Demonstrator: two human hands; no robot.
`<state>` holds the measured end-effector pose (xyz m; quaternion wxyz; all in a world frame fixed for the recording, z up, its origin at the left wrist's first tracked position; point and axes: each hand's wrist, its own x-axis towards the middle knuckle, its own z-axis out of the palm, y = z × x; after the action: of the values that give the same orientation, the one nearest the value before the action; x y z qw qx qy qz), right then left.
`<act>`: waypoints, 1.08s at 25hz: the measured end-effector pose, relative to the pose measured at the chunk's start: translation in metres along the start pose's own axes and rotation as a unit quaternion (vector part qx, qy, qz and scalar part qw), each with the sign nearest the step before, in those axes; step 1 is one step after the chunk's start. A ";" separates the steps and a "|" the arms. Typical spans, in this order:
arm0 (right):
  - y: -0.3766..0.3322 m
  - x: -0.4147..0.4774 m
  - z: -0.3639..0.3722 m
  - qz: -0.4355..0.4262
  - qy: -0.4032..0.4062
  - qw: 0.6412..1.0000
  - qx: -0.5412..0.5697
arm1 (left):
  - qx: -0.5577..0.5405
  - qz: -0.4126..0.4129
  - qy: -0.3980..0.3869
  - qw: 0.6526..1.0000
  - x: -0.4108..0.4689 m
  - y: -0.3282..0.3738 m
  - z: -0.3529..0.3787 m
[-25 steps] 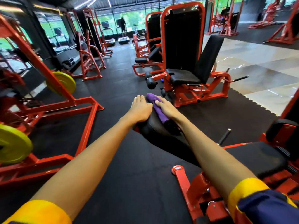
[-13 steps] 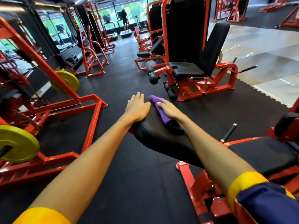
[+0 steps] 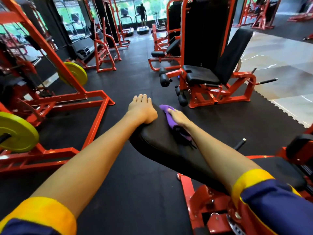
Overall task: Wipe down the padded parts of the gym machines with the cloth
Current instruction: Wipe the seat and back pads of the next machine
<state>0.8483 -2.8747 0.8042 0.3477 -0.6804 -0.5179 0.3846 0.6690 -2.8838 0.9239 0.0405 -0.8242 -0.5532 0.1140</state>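
My left hand (image 3: 142,110) lies flat on the far, upper end of the black pad (image 3: 157,141). Its fingers (image 3: 143,98) are straight and close together, reach just over the edge and hold nothing. I judge it is there to steady the pad, and me, against the push of the wiping.

My right hand (image 3: 177,117) is just beside it on the same pad, on top of the purple cloth (image 3: 164,108). Those fingers (image 3: 171,112) lie nearly straight over the cloth and press it down rather than gripping it. My thumb is hidden, so I can't say whether it tucks under. The cloth is bunched into a long strip. One end pokes out past my fingertips near the pad's top edge, and the other end trails back under my wrist. Pressing with a flat palm puts more of the cloth against the vinyl.

The pad tilts up and away from the red frame (image 3: 188,189), so both my arms are stretched well forward to reach its high end. I take it I am working on the top of this pad, with the lower stretch under my forearm yet to come. The flat seat (image 3: 277,168) to my right belongs to the same machine and will want wiping too. So will the black seat (image 3: 201,76) of the machine standing well apart across the floor mat (image 3: 135,192).
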 end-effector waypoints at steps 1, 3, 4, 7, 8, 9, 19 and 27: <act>-0.013 0.002 0.002 -0.032 -0.011 0.999 -0.002 | 0.036 -0.008 0.000 0.999 -0.002 0.005 -0.001; -0.034 -0.011 0.001 -0.094 -0.014 0.996 -0.001 | 0.100 -0.016 -0.008 0.995 -0.012 0.022 0.003; -0.031 -0.018 -0.003 -0.117 -0.019 0.993 -0.005 | 0.127 -0.017 -0.016 0.992 -0.017 0.033 0.008; 0.021 -0.019 -0.019 -0.076 -0.053 0.995 -0.025 | 0.183 -0.024 -0.015 0.983 -0.031 0.063 0.025; 0.038 -0.012 -0.024 -0.038 -0.060 0.997 -0.024 | 0.194 -0.035 -0.007 0.980 -0.034 0.068 0.030; 0.047 -0.003 -0.027 -0.009 -0.057 0.998 -0.019 | 0.200 -0.044 0.001 0.979 -0.035 0.068 0.032; -0.001 0.023 -0.017 -0.116 -0.094 0.989 -0.013 | 0.233 -0.070 0.017 0.970 -0.023 0.074 0.037; 0.042 0.002 -0.009 -0.067 -0.013 0.997 -0.030 | 0.254 -0.065 0.021 0.965 -0.013 0.074 0.043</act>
<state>0.8750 -2.8824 0.7714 0.3449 -0.6493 -0.5782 0.3538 0.7207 -2.9263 0.8694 0.2672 -0.7514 -0.5577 0.2300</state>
